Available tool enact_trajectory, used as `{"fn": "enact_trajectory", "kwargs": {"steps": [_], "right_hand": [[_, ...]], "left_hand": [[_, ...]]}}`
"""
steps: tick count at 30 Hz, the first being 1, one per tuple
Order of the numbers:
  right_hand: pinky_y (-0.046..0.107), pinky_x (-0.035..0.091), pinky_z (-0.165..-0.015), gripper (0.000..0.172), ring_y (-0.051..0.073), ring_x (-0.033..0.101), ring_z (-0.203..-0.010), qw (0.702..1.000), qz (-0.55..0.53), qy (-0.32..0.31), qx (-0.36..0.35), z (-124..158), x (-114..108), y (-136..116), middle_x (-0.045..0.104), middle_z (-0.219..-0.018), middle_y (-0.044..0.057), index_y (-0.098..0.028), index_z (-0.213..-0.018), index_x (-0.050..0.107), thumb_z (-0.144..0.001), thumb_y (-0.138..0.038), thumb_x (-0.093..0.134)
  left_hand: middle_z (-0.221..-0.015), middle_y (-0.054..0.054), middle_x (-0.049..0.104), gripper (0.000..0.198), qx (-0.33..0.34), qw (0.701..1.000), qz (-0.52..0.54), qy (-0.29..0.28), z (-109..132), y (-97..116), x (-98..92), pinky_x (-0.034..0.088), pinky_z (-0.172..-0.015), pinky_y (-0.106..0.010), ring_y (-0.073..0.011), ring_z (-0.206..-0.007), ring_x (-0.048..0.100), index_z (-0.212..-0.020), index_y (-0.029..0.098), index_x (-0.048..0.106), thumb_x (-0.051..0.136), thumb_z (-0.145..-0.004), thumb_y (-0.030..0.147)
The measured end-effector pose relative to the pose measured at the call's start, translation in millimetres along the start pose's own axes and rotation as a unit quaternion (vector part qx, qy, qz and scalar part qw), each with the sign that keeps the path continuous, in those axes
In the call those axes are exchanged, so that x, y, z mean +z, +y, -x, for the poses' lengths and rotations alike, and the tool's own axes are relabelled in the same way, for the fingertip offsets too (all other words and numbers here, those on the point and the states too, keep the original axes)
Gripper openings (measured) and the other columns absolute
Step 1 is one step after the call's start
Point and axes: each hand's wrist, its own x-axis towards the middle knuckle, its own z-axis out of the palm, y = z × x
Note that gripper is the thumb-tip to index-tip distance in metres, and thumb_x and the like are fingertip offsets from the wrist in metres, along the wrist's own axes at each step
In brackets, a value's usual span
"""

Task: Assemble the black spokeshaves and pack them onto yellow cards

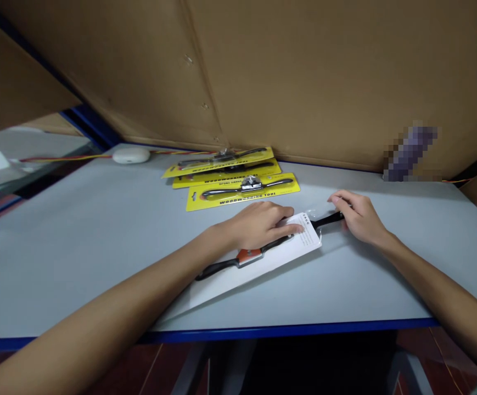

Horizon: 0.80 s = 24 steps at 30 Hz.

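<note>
A spokeshave with black handles and an orange body (248, 255) lies across a white backing card (258, 263) on the grey table (98, 247). My left hand (258, 224) rests flat on the card's upper end, fingers stretched over the tool. My right hand (355, 216) pinches the tool's right handle tip (329, 219), beside a bit of clear plastic wrap. Behind them lie three packed spokeshaves on yellow cards (242, 189), marked "woodworking tool".
Brown cardboard sheets (304, 71) lean over the back of the table. A small white oval case (131, 155) and red and yellow wires sit at the back left. The table's blue front edge (283, 331) runs close to me. A blurred patch shows at the back right.
</note>
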Motion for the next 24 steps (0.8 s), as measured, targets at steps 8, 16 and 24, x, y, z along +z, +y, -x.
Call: {"fn": "enact_trajectory", "kwargs": {"steps": [8,16,24], "right_hand": [[0.036,0.047,-0.066,0.040,0.020,0.064,-0.068,0.995,-0.025,-0.093,-0.016,20,16,-26,0.071,-0.084,0.005,-0.022,-0.124,0.069,-0.094,-0.047,0.063],[0.041,0.051,-0.076,0.080,0.023,0.062,-0.080,0.991,-0.035,-0.126,-0.030,30,28,-35,0.070,-0.093,0.004,-0.024,-0.148,0.053,-0.078,-0.051,0.083],[0.039,0.057,-0.074,0.100,0.021,0.066,-0.082,0.962,-0.245,-0.116,0.036,14,33,-18,0.069,-0.105,0.005,-0.027,-0.155,0.042,-0.068,-0.037,0.090]], "left_hand": [[-0.060,0.000,0.051,0.054,0.014,1.000,-0.004,-0.004,3,4,-0.9,0.026,-0.057,-0.031,-0.0154,-0.054,0.042,-0.072,0.022,0.048,0.037,-0.103,0.065],[-0.060,-0.002,0.055,0.053,0.013,0.997,-0.070,0.006,3,15,1.9,0.023,-0.057,-0.032,-0.0165,-0.053,0.043,-0.070,0.020,0.052,0.039,-0.104,0.058],[-0.078,-0.013,0.070,0.061,-0.075,0.971,-0.223,0.036,-1,31,-4.3,0.026,-0.058,-0.033,-0.0254,-0.065,0.061,-0.089,0.016,0.068,0.034,-0.104,0.065]]}}
